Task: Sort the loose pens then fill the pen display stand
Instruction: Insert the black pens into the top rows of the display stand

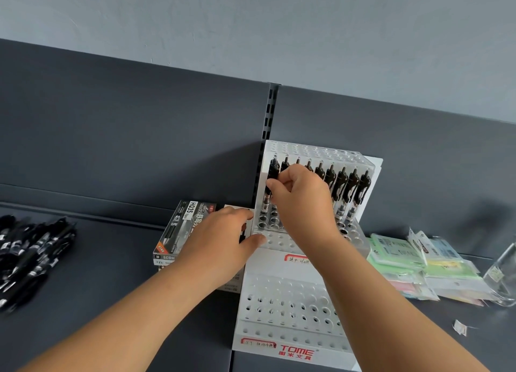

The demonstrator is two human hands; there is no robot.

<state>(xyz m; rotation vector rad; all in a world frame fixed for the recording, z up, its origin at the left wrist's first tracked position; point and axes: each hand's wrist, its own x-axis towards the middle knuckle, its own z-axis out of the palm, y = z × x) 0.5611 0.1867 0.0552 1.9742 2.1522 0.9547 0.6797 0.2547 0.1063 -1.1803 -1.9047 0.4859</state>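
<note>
A white tiered pen display stand [282, 265] with rows of round holes stands on the dark shelf. Its upper tier holds a row of several black pens [350, 187] upright. My right hand [300, 197] is pinched on the leftmost black pen [272, 173] in that row, fingers closed around its barrel above the holes. My left hand [223, 237] rests flat against the stand's left side, thumb on a lower tier, holding nothing. A heap of loose black pens [30, 257] lies far left on the shelf.
Pen boxes marked HQ35 [178, 226] are stacked just left of the stand, under my left hand. Packets in green and pastel wrappers [418, 262] lie to the right, with a clear glass [502, 276] at the right edge. The shelf's dark back panel rises behind.
</note>
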